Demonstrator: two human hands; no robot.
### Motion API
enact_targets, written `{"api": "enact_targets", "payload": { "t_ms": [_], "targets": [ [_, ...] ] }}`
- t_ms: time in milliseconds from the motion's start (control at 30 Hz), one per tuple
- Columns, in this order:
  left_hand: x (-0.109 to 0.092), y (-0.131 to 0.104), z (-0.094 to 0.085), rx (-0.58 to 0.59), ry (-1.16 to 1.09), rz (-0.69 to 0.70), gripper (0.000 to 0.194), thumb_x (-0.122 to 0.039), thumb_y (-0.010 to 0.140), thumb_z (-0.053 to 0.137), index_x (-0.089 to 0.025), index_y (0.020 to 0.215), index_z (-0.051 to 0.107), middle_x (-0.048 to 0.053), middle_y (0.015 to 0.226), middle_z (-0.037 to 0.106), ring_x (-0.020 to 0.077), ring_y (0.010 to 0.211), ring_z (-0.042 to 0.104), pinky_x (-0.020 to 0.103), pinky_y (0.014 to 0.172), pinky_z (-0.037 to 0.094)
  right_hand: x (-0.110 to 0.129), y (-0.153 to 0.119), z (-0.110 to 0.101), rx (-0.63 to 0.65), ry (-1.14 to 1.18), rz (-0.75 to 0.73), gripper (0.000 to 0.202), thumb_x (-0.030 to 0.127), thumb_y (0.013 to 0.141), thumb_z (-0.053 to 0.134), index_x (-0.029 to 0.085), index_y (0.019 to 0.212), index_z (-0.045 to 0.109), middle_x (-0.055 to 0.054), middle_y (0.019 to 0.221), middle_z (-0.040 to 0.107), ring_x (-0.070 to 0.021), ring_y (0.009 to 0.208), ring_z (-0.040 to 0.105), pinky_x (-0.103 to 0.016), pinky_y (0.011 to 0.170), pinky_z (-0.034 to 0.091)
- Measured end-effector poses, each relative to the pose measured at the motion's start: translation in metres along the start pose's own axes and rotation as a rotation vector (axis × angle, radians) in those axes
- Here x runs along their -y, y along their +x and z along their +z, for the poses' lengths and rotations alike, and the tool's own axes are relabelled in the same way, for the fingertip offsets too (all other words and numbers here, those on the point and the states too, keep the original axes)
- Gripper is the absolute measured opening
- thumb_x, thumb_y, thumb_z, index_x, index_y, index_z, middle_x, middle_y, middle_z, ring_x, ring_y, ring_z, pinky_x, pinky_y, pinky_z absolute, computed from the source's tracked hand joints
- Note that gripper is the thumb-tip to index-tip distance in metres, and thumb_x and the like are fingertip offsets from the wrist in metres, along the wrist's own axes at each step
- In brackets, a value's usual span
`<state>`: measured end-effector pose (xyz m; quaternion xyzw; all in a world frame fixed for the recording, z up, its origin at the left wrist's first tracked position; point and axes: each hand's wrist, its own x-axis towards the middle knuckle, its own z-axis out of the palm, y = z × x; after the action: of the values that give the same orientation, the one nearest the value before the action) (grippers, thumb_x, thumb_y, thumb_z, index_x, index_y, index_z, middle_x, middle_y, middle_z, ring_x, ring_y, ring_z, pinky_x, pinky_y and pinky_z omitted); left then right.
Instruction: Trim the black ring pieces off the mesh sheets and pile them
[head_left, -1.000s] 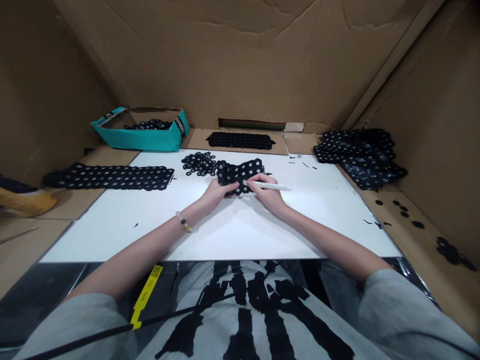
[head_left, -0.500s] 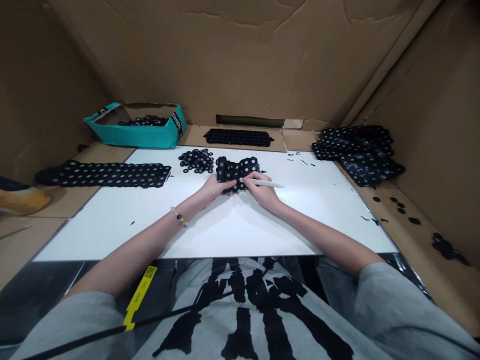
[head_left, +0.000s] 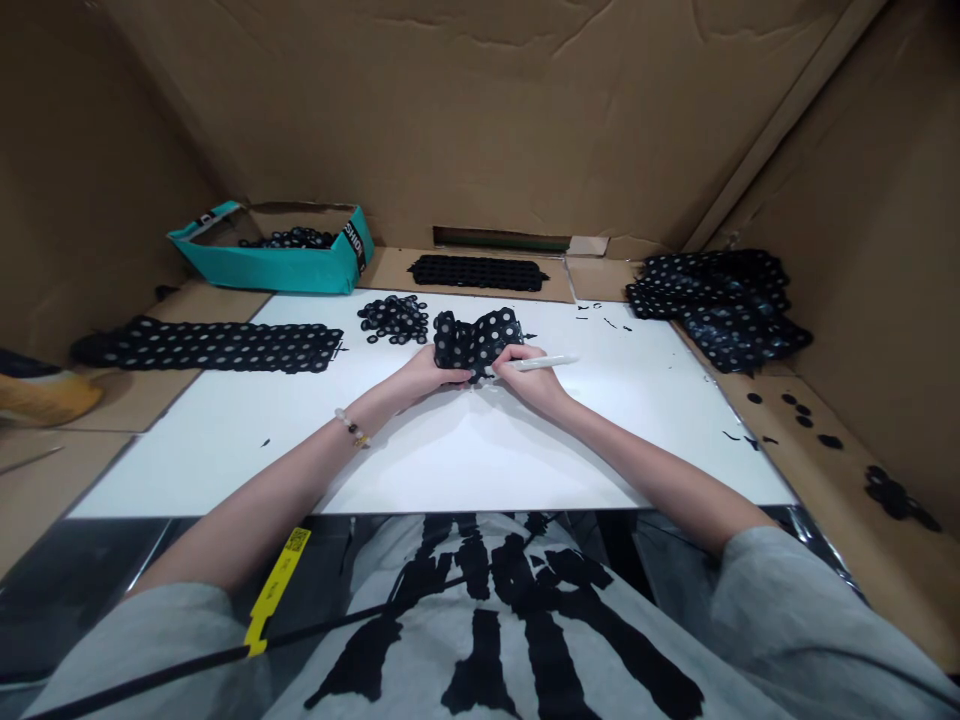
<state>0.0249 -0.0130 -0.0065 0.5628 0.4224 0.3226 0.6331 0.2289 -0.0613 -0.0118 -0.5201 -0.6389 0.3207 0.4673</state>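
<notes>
Unchanged from the frame before across the white board (head_left: pixel 465 460). Lifted a little and opened out since then at its right side: the black dotted sheet (head_left: pixel 484 335), at the centre of the frame. Lower on that sheet now with the tip of the white pen-like tool (head_left: pixel 556 361), near the bottom edge, and angled up towards its back end, where before slanted slightly down.

Black all over, with rows of pale round spots; too small to tell as holes or as printed dots. Creased down the middle, with left and right parts bulging like two wings, and uneven along the rim. Grasped at the lower left by the left hand (head_left: pixel 429 372), with thumb across the front. Pinched in the fingers of the right hand (head_left: pixel 536 378): the tool, lying across the lower right of the sheet.

Bounded at the top by the cardboard wall (head_left: pixel 480 120). Bare over most of the board, below both hands and out to the right. Crowded at upper right by the dotted bundle (head_left: pixel 712 300), at left by the long dotted strip (head_left: pixel 240 347), at upper left by the turquoise box (head_left: pixel 277 270). Nearest on the left, just beside the sheet: the pile of small rings (head_left: pixel 392 320).
</notes>
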Motion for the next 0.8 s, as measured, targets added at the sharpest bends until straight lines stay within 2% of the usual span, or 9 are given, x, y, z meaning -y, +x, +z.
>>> {"api": "enact_targets", "payload": {
  "t_ms": [233, 367, 600, 800],
  "targets": [
    [0.002, 0.000, 0.004, -0.041, 0.071, 0.058, 0.041, -0.018, 0.052, 0.091, -0.014, 0.087, 0.070, 0.008, 0.091, 0.074, 0.0218, 0.080, 0.068, 0.035, 0.078, 0.058, -0.001, -0.001, 0.001, 0.007, -0.056, -0.028, 0.017, 0.030, 0.077, 0.058, 0.022, 0.063, 0.059, 0.000, 0.069, 0.065, -0.0190, 0.074, 0.056, -0.031, 0.070, 0.040],
    [0.001, -0.003, 0.007, -0.048, 0.005, 0.031, 0.034, -0.017, 0.054, 0.089, -0.013, 0.081, 0.068, 0.007, 0.084, 0.073, 0.0193, 0.074, 0.067, 0.034, 0.076, 0.058, -0.002, -0.004, 0.005, 0.027, -0.107, -0.049, 0.017, 0.031, 0.079, 0.056, 0.022, 0.064, 0.056, -0.001, 0.071, 0.064, -0.0192, 0.074, 0.055, -0.032, 0.069, 0.040],
    [-0.002, -0.003, 0.005, 0.001, -0.021, 0.014, 0.032, -0.014, 0.053, 0.089, -0.014, 0.077, 0.067, 0.006, 0.081, 0.071, 0.0187, 0.073, 0.065, 0.034, 0.074, 0.058, -0.004, -0.005, 0.015, 0.006, -0.244, -0.103, 0.018, 0.029, 0.084, 0.053, 0.024, 0.067, 0.051, -0.002, 0.074, 0.063, -0.0216, 0.078, 0.056, -0.035, 0.075, 0.040],
    [0.001, 0.003, -0.004, 0.099, -0.018, 0.034, 0.033, -0.020, 0.060, 0.087, -0.014, 0.083, 0.064, 0.004, 0.080, 0.067, 0.0140, 0.069, 0.061, 0.026, 0.066, 0.053, -0.004, -0.003, 0.014, -0.007, -0.256, -0.111, 0.018, 0.028, 0.086, 0.052, 0.024, 0.069, 0.052, -0.002, 0.076, 0.066, -0.0211, 0.080, 0.058, -0.035, 0.076, 0.041]
  ]
}}
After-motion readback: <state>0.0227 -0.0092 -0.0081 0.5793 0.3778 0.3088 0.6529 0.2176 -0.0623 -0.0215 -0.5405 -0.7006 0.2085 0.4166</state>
